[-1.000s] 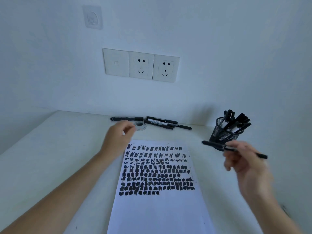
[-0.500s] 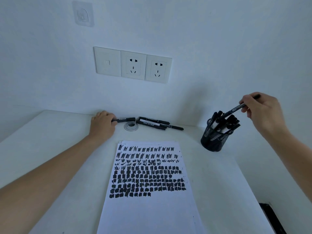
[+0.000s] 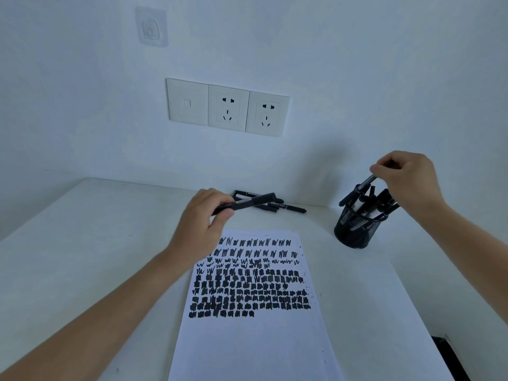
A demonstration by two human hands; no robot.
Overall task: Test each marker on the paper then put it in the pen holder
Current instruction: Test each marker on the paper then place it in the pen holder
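Note:
My left hand (image 3: pixel 202 225) grips a black marker (image 3: pixel 247 202) and holds it level above the top left corner of the paper (image 3: pixel 255 339). The paper carries many rows of black scribbles. My right hand (image 3: pixel 406 180) pinches the upper end of another black marker (image 3: pixel 360 188), whose lower end dips into the black mesh pen holder (image 3: pixel 354 229). Several markers stand in that holder. A few more markers (image 3: pixel 286 207) lie on the table by the wall, partly hidden behind the marker in my left hand.
The white table (image 3: pixel 82 243) meets a white wall with a row of sockets (image 3: pixel 228 107) and a stick-on hook (image 3: pixel 150 26). A dark object (image 3: pixel 450 358) shows past the table's right edge at the bottom right.
My left hand has lifted a marker from the row by the wall and brought it toward the paper. My right hand has lowered its marker into the pen holder.

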